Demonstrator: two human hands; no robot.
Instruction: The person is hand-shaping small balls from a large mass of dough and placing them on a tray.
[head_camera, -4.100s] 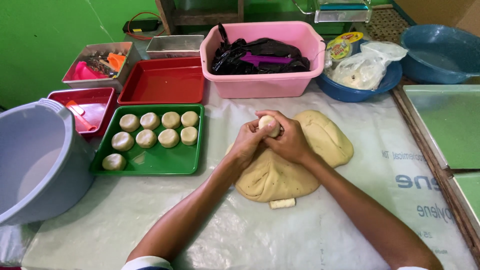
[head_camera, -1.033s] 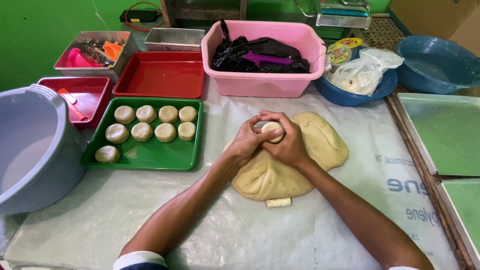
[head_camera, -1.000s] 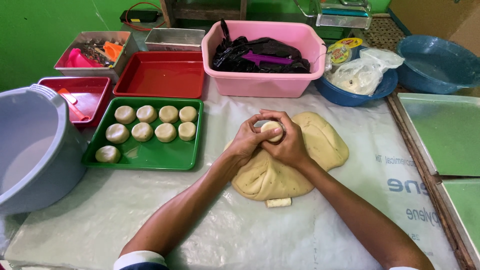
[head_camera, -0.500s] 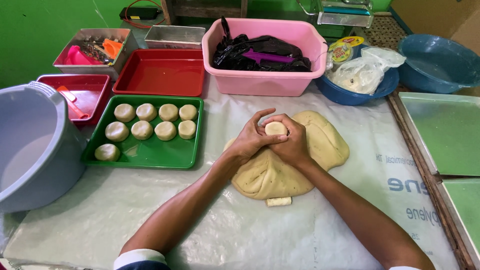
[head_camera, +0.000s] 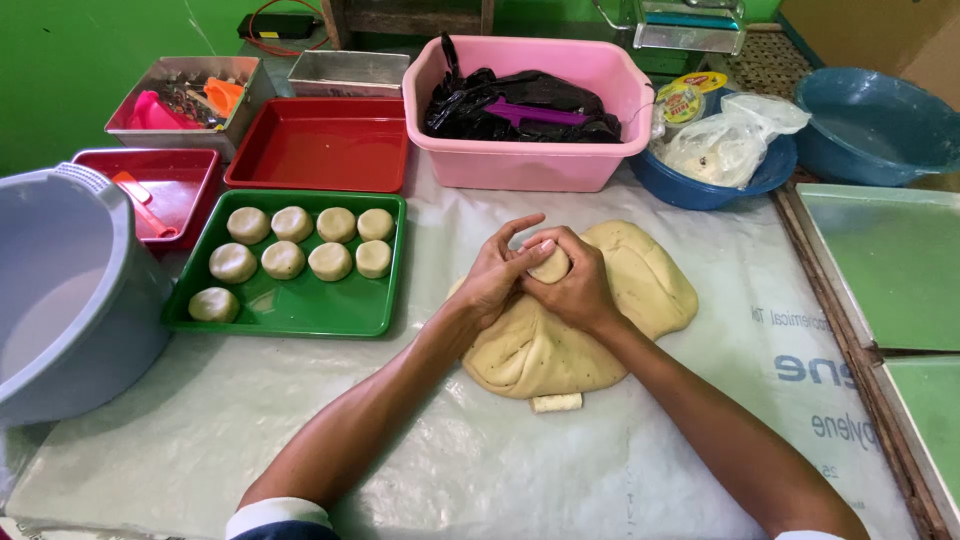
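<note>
Both hands meet over a big flat mass of pale dough (head_camera: 620, 320) on the plastic-covered table. My left hand (head_camera: 497, 275) and my right hand (head_camera: 575, 285) cup a small dough ball (head_camera: 549, 264) between them, fingers wrapped round it. To the left, a green tray (head_camera: 300, 310) carries several round dough pieces (head_camera: 283, 259) in rows. A small roll of dough (head_camera: 556, 402) lies at the near edge of the big mass.
A grey bucket (head_camera: 60, 290) stands at the far left. Two red trays (head_camera: 318, 145) and a box of tools (head_camera: 185, 95) sit behind the green one. A pink tub (head_camera: 530, 160) with black bags, two blue bowls (head_camera: 870, 125) and green trays (head_camera: 885, 260) line the back and right.
Both hands have kept turning the small dough ball over the big mass; the fingers have shifted round it. The tray and the other things stay where they were.
</note>
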